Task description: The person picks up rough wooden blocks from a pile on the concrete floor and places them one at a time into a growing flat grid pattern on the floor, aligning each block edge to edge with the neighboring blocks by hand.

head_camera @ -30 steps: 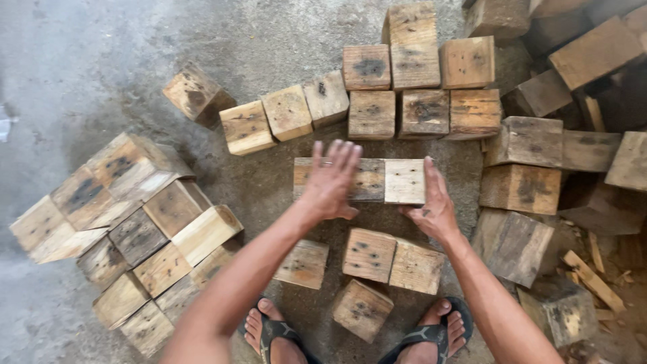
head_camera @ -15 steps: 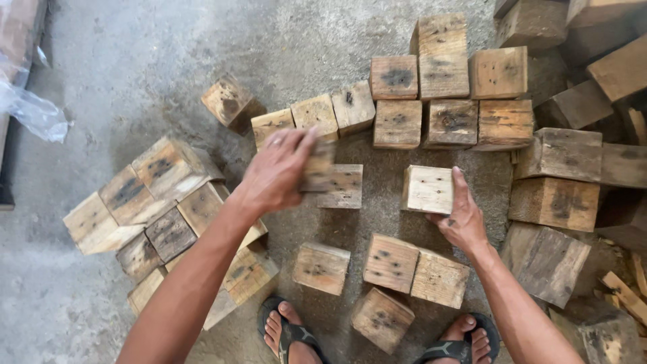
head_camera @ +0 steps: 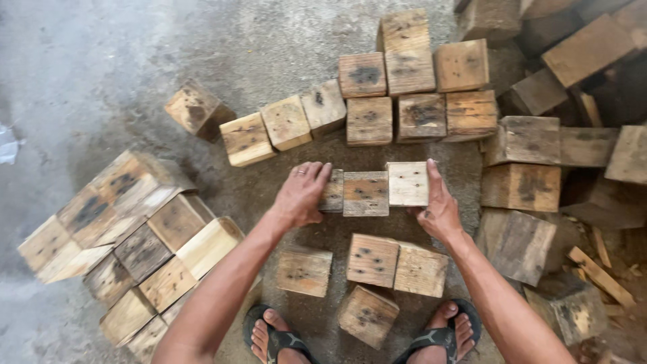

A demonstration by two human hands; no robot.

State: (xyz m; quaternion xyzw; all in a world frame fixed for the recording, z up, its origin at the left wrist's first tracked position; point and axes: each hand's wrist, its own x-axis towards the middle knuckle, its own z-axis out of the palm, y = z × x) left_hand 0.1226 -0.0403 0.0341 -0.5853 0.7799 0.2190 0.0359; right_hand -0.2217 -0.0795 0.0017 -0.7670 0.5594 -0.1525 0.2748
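Floor: a grey concrete floor [head_camera: 135,61], rough and dusty, darker under the blocks.
Stack at the left: a tilted pile of wooden blocks [head_camera: 128,236], packed side by side, well apart from the hands.
Heap at the right: a loose heap of bigger, darker blocks and wood pieces [head_camera: 539,155], reaching to the right edge of the view.
Far row: a row of blocks [head_camera: 371,101] beyond the hands, some set in two lines, and a single block [head_camera: 195,108] standing a little apart at its left end.
Near group: four blocks [head_camera: 377,266] between the hands and the feet, two of them touching each other.
Row in the hands: a short row of three blocks [head_camera: 367,192] on the floor, touching side to side; the pale right block [head_camera: 408,183] is the lightest, the left one is mostly hidden by fingers.
Left hand: the left hand [head_camera: 303,195] lies against the left end of the short row, fingers together and bent over the end block, pressing inward. There seems to be a ring on one finger, but it is too small to be sure.
Right hand: the right hand [head_camera: 438,205] stands flat against the right end of the row, fingers straight and together, thumb lower.
Feet: two feet in dark sandals [head_camera: 283,337] at the bottom edge.
Scrap: a pale plastic scrap [head_camera: 8,145] at the left edge.
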